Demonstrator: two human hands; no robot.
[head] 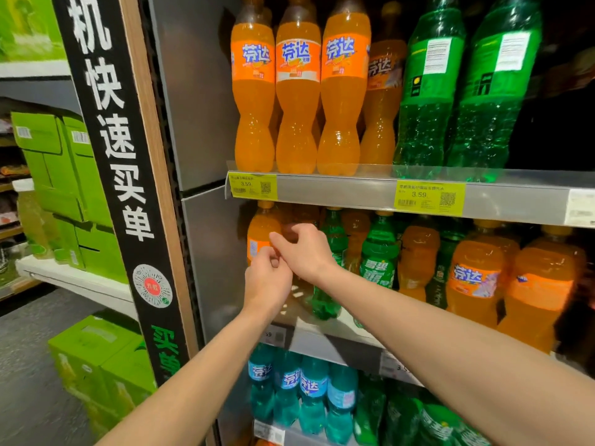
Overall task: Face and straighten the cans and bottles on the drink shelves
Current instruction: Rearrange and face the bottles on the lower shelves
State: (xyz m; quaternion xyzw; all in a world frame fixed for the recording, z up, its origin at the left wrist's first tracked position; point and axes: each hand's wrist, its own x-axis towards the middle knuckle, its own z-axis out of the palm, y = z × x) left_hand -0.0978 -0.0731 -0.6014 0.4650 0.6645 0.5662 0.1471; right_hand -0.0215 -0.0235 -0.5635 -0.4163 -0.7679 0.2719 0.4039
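Both hands reach to the left end of the middle shelf (322, 339): the left hand (267, 281) and the right hand (306, 249) are curled, touching each other, in front of an orange bottle (260, 233) by the shelf's left wall. Just right of them stands a green bottle (331, 252). On the top shelf (338, 189), three orange bottles (297, 98) stand at the front edge, labels facing out

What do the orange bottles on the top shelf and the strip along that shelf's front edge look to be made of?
Orange bottles: clear, glossy plastic by the look; the orange drink shows through and highlights glint on the moulded waists. Labels look like printed film.
Shelf-edge strip: likely a clear plastic lip over a grey, satin, metal-looking rail; the yellow price tags look like matte paper.
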